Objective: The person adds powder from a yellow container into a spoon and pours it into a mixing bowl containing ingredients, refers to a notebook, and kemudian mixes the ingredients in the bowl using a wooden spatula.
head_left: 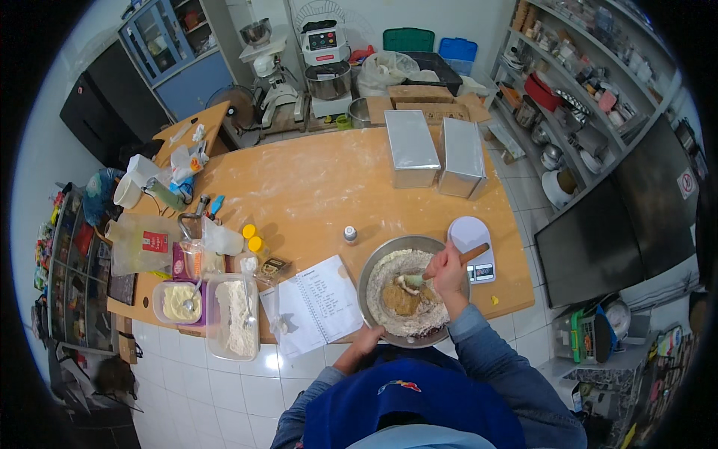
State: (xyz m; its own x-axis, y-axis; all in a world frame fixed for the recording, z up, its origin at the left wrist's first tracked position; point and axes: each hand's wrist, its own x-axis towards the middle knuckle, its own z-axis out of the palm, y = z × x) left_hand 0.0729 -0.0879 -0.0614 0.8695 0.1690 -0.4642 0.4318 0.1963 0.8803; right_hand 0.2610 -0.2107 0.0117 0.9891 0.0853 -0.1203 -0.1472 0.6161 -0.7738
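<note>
A wide steel mixing bowl (pixel 362 287) stands at the table's front edge, before my body. In it, a brown, sugar-like mound (pixel 401 300) lies amid white flour (pixel 396 260), with darker patches near the wall. My right hand (pixel 446 272) is closed round a spatula, its wooden handle (pixel 476 252) pointing up to the right. The pale spatula head (pixel 411 281) dips into the mixture. My left hand (pixel 366 340) holds the bowl's near-left rim; some of its fingers are hidden.
Left of the bowl lie an open notebook (pixel 313 301), a tub of flour (pixel 212 318) and a tub of pale yellow spread (pixel 158 303). A kitchen scale (pixel 483 271) sits right of the bowl. Behind it are a small bottle (pixel 350 235) and two metal tins (pixel 413 146).
</note>
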